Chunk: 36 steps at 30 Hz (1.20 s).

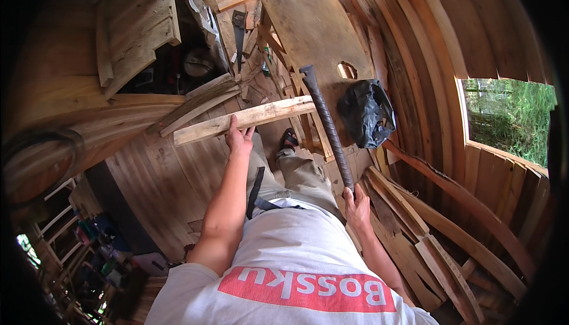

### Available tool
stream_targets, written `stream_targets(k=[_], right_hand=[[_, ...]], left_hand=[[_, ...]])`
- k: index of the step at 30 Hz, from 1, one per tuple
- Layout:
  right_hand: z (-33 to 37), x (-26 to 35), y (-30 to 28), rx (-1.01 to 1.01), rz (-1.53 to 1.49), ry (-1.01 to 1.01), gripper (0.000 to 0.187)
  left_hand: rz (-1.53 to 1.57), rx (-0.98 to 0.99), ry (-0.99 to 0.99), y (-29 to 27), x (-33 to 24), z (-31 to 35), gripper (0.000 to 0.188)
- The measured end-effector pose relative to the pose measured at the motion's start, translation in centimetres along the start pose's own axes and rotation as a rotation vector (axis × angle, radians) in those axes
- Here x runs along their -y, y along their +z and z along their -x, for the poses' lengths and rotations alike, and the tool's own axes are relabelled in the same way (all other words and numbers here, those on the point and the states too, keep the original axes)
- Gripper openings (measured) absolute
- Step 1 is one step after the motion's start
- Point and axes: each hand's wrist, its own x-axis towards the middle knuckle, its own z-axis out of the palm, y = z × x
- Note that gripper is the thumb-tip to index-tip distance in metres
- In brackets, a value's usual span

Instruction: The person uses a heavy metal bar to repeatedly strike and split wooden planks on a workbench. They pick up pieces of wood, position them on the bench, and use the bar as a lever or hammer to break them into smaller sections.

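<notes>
My left hand (239, 138) grips a rough, pale wooden beam (264, 114) from below, its fingers around the near side. The beam lies almost level across the view, a little tilted up to the right. Its right end meets the line of a long dark tool (328, 120) with a spiral-wrapped shaft and a small angled tip; whether they touch I cannot tell. My right hand (357, 207) is closed round the tool's lower end, and the shaft points up and away from me. What kind of tool it is does not show clearly.
A wooden table (308, 19) with a hole in its top stands ahead, a black plastic bag (368, 113) at its near edge. A handsaw (239, 34) lies among wood scraps beyond. Long boards (441, 265) lie along the right wall, below a window opening (510, 117). An open cabinet (148, 40) is at left.
</notes>
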Motion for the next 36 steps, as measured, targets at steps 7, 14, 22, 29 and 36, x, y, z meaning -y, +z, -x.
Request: stream_targets(k=[7, 14, 22, 29, 36], right_hand=[[0.6, -2.2, 0.1, -0.032, -0.074, 0.098, 0.050], [-0.1, -3.5, -0.1, -0.104, -0.162, 0.105, 0.050], [-0.6, -4.7, 0.0, -0.150, -0.366, 0.129, 0.045], [1.7, -5.5, -0.1, -0.169, -0.424, 0.223, 0.044], [4.5, -7.6, 0.8, -0.193, -0.360, 0.220, 0.039]], left_hand=[[-0.126, 0.451, 0.188, 4.6, -3.7, 4.2, 0.049], [-0.555, 0.719, 0.682, 14.2, -4.5, 13.6, 0.027], [-1.231, 1.467, 1.475, 18.4, 1.7, 12.3, 0.035], [-1.612, 1.492, 1.696, 17.9, 4.5, 7.8, 0.032], [-1.801, 1.321, 1.747, 17.6, 7.3, 2.7, 0.029]])
